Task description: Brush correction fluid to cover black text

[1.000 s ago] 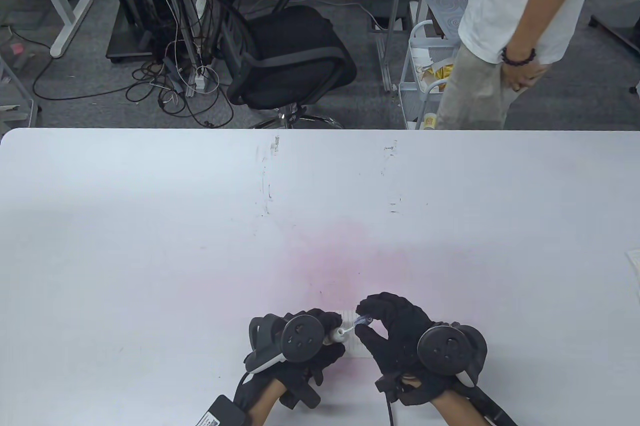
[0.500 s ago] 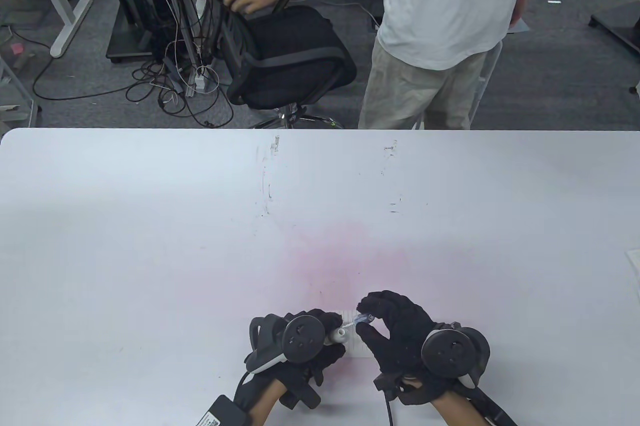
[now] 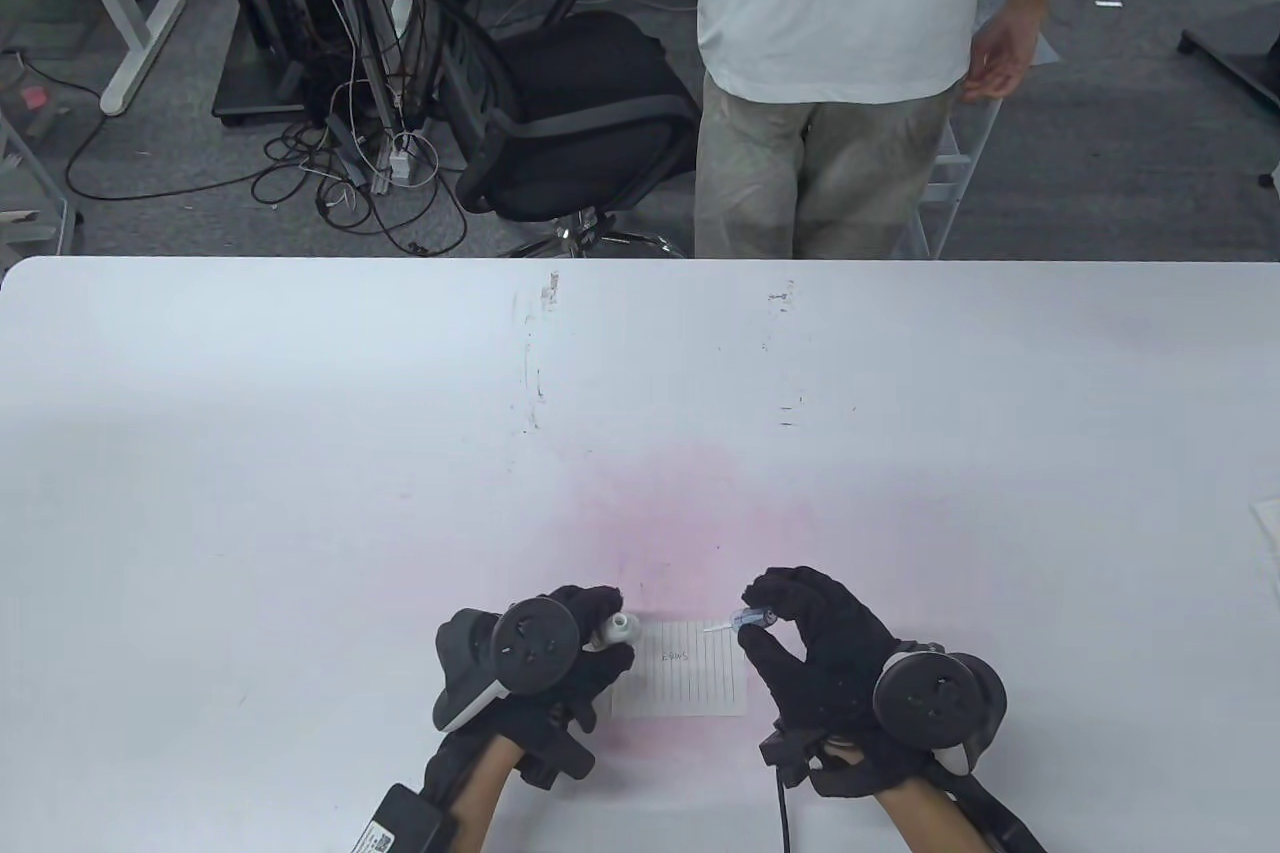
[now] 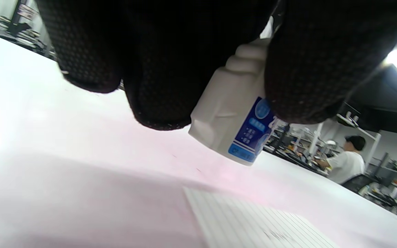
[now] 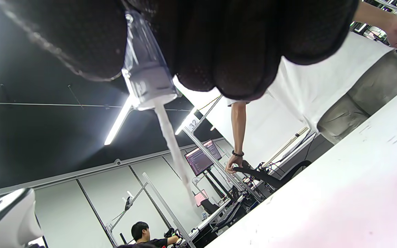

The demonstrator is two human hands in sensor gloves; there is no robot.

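Right grip (image 3: pixel 800 638), seen from the table view, pinches the brush cap (image 3: pixel 748 618) with its thin white brush pointing left over the lined paper (image 3: pixel 690 678); the left grip (image 3: pixel 565 648) wraps the correction fluid bottle (image 3: pixel 618 630), open neck up, just off the paper's upper left corner. The paper lies flat on the desk (image 3: pixel 300 493) between the hands, its ruled lines running away from the person, and the black text (image 3: pixel 677 656) sits left of the brush tip and a little nearer the person, so the right hand is the one placed to reach it, I judge.

Left wrist view: gloved fingers (image 4: pixel 157 69) clasp the white, blue-labelled bottle (image 4: pixel 233 127), tilted and held above the desk, the paper (image 4: pixel 253 224) below it.

Right wrist view: thumb and fingers squeeze the clear cap (image 5: pixel 146 75); the white brush stem (image 5: pixel 174 148) hangs from it, tapering to a fine tip.
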